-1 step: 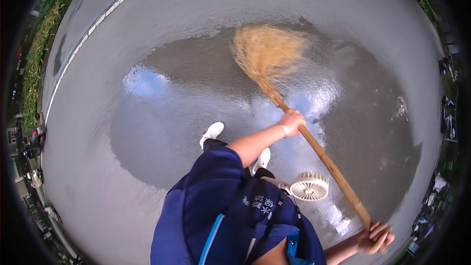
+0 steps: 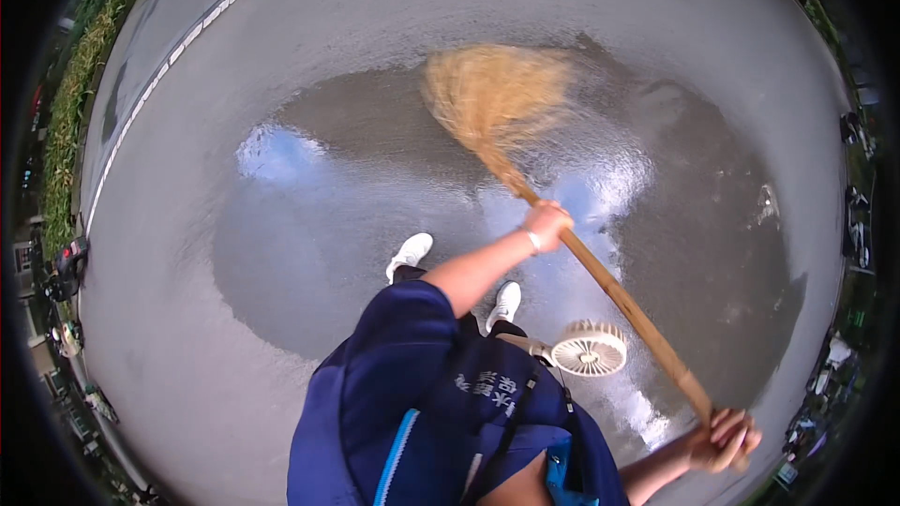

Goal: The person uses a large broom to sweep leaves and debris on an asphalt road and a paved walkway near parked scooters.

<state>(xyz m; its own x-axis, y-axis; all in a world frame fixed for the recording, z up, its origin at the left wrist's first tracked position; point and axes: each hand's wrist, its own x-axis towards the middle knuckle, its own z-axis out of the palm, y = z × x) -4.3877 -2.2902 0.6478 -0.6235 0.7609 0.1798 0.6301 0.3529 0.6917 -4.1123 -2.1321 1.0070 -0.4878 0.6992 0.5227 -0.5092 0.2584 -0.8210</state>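
Observation:
A straw broom (image 2: pixel 497 98) with a long wooden handle slants across the wet ground ahead of me, its bristles smeared by motion. My left hand (image 2: pixel 547 227), a pale band at its wrist, is closed round the handle a little below the bristles. Near the handle's top end, at the lower right, my right hand (image 2: pixel 724 442) wraps its fingers round the wood. The bristles sweep over the far part of a dark puddle (image 2: pixel 731 234), on or just above its surface; which one I cannot tell.
My white shoes (image 2: pixel 410 256) stand in the puddle. A small white fan (image 2: pixel 589 350) hangs at my front, close to the handle. A white line (image 2: pixel 183 42) runs along the grey pavement at the left, beside a hedge (image 2: pixel 82 84). Parked vehicles (image 2: pixel 67 270) line the edges.
The broom's bristles have swung slightly to the left. My left hand has shifted left with the handle, while my right hand has moved a little to the right and up.

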